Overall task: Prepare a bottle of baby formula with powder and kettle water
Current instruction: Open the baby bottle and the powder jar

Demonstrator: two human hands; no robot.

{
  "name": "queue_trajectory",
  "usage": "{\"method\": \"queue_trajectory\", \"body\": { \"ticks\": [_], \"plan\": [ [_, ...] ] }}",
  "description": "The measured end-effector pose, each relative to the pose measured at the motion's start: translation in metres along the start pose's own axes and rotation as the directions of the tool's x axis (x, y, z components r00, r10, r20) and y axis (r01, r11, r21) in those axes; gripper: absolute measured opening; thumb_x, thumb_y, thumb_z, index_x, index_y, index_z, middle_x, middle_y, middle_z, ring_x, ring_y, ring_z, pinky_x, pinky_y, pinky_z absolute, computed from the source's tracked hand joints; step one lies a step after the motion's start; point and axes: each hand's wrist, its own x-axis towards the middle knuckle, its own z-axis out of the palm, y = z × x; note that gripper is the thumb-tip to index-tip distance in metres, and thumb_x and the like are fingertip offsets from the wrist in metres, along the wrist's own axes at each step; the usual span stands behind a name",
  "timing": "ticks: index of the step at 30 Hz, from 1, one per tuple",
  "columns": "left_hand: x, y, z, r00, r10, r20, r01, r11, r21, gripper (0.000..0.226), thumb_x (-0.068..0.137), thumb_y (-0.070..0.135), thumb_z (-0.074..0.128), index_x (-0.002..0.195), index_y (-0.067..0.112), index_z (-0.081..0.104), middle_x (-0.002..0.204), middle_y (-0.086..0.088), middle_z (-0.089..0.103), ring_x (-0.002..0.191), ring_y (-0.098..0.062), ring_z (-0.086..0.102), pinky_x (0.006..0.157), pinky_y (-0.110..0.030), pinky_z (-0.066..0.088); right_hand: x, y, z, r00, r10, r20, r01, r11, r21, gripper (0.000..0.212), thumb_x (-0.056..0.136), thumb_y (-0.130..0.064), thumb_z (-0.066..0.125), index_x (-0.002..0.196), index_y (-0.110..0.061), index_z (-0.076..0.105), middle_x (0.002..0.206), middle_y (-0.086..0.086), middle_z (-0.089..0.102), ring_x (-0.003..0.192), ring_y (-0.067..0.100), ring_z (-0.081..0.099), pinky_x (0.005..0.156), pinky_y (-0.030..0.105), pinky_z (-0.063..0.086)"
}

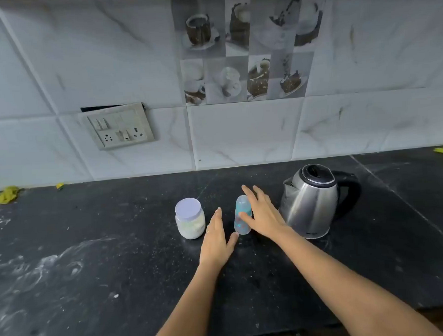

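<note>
Evidently the work is at its very start: the small translucent blue baby bottle point(241, 225) stands upright and capped on the black speckled stone table point(116, 237), and both hands are closing in on it. The right hand point(262, 214) comes from the bottle's right, its fingers point(250, 192) straight and slightly spread past the bottle's far side and the thumb laid against its front, not curled round it. The left hand point(216, 235) hovers just left of the bottle, fingers straight and pressed together, thumb splayed toward the bottle's base. A clear jar with a white lid and pale powder point(190, 221) sits further left of the bottle, and a stainless steel kettle with a black handle point(311, 204) sits to its right. Next, I judge, the right hand must wrap the bottle so the cap can be unscrewed.
</note>
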Motion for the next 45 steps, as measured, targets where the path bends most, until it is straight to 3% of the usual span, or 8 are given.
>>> {"method": "queue_trajectory", "body": {
  "ticks": [8,14,18,26,30,33,40,45],
  "plan": [
    [0.035,0.009,0.021,0.986,-0.164,0.031,0.165,0.935,-0.312,0.093,0.074,0.037,0.077,0.149,0.020,0.024,0.151,0.006,0.032,0.137,-0.011,0.031,0.109,-0.027,0.029,0.030,0.002,0.006,0.998,0.006,0.069,0.006,0.984,-0.178,0.067,0.091,-0.058,0.051,0.146,-0.024,0.036,0.131,0.008,0.044,0.111,0.024,0.051,0.084,0.036,0.052],
    [0.049,0.018,0.034,0.982,-0.188,0.031,0.182,0.875,-0.449,0.051,0.078,0.019,0.075,0.123,0.023,0.052,0.108,0.011,0.061,0.094,0.002,0.057,0.070,0.000,0.039,0.033,0.003,0.007,0.995,0.006,0.095,0.000,0.998,-0.064,0.047,0.094,-0.042,0.056,0.134,-0.020,0.044,0.119,0.007,0.046,0.105,0.021,0.052,0.081,0.034,0.052],
    [0.056,0.010,0.033,0.987,-0.158,0.020,0.152,0.894,-0.422,0.036,0.083,0.017,0.070,0.113,0.027,0.053,0.103,0.011,0.064,0.094,-0.002,0.059,0.074,-0.004,0.042,0.038,0.003,0.004,0.992,-0.024,0.128,0.031,0.998,-0.047,0.041,0.092,-0.035,0.061,0.127,-0.018,0.047,0.116,0.006,0.049,0.101,0.021,0.054,0.083,0.034,0.051],
    [0.066,-0.007,0.035,0.996,-0.049,0.076,0.073,0.931,-0.358,0.045,0.079,0.039,0.070,0.119,0.031,0.051,0.113,0.015,0.061,0.108,-0.001,0.055,0.091,-0.022,0.044,0.050,0.007,-0.018,0.925,-0.150,0.349,0.191,0.978,-0.087,0.033,0.090,-0.018,0.058,0.121,-0.018,0.048,0.109,0.001,0.045,0.096,0.021,0.051,0.074,0.035,0.046],
    [0.070,-0.013,0.034,0.997,-0.023,0.075,0.046,0.950,-0.310,0.042,0.081,0.039,0.068,0.117,0.026,0.051,0.112,0.013,0.061,0.107,-0.002,0.055,0.090,-0.023,0.044,0.053,0.010,-0.031,0.863,-0.262,0.431,0.287,0.958,0.007,0.040,0.083,0.003,0.058,0.112,-0.022,0.050,0.122,-0.005,0.046,0.105,0.015,0.043,0.086,0.039,0.047],
    [0.071,-0.015,0.030,0.996,0.022,0.085,0.005,0.951,-0.309,0.044,0.083,0.035,0.067,0.123,0.027,0.050,0.115,0.014,0.059,0.106,0.001,0.053,0.089,-0.018,0.040,0.054,0.010,-0.043,0.884,-0.303,0.355,0.296,0.952,0.075,0.044,0.083,0.006,0.055,0.111,-0.028,0.049,0.124,-0.009,0.044,0.110,0.014,0.046,0.094,0.039,0.047],
    [0.067,-0.015,0.030,0.996,-0.011,0.086,0.042,0.926,-0.375,0.050,0.082,0.036,0.069,0.127,0.027,0.049,0.127,0.012,0.056,0.119,-0.004,0.050,0.100,-0.026,0.040,-0.003,0.028,-0.037,0.997,0.068,-0.045,-0.043,0.912,0.409,0.061,0.084,-0.014,0.068,0.140,-0.027,0.046,0.128,-0.003,0.042,0.119,0.008,0.044,0.097,0.023,0.034],
    [0.067,-0.013,0.029,0.995,-0.022,0.096,0.057,0.923,-0.379,0.051,0.083,0.032,0.069,0.129,0.024,0.047,0.131,0.008,0.055,0.121,-0.007,0.049,0.102,-0.029,0.040,-0.064,0.056,0.018,0.959,0.282,-0.041,-0.197,0.760,0.619,0.039,0.077,-0.008,0.075,0.108,-0.024,0.060,0.115,-0.008,0.061,0.111,0.009,0.058,0.097,0.032,0.049]
  ]
}}
